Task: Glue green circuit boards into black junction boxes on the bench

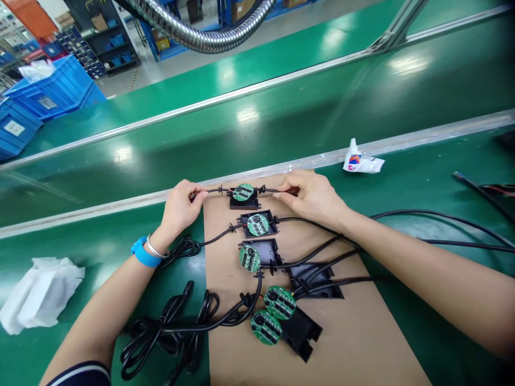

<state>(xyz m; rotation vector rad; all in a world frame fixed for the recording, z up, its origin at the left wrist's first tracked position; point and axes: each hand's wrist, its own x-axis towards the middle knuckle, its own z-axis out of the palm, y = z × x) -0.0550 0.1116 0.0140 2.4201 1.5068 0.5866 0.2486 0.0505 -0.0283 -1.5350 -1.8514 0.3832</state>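
My left hand [183, 209] pinches a black cable [213, 191] that runs into the left side of the farthest round green circuit board [243, 192]. On the board's other side, my right hand [309, 195] grips the black cable leaving to the right. That board lies over a small black plastic case [244, 205]. Nearer to me, a second board [258, 224] sits in its case, and a third board [249, 258] rests at the left of an open case [267, 250]. Two more boards, one of them a near board [266, 327], lie beside tilted black cases [301, 333].
Brown cardboard [322, 343] covers part of the green bench. Coiled black cables [161, 332] lie at left, near white cloth [42, 295]. A small white bottle [353, 158] stands at the back right. Blue crates [52, 88] are far left; a metal hose [209, 40] hangs overhead.
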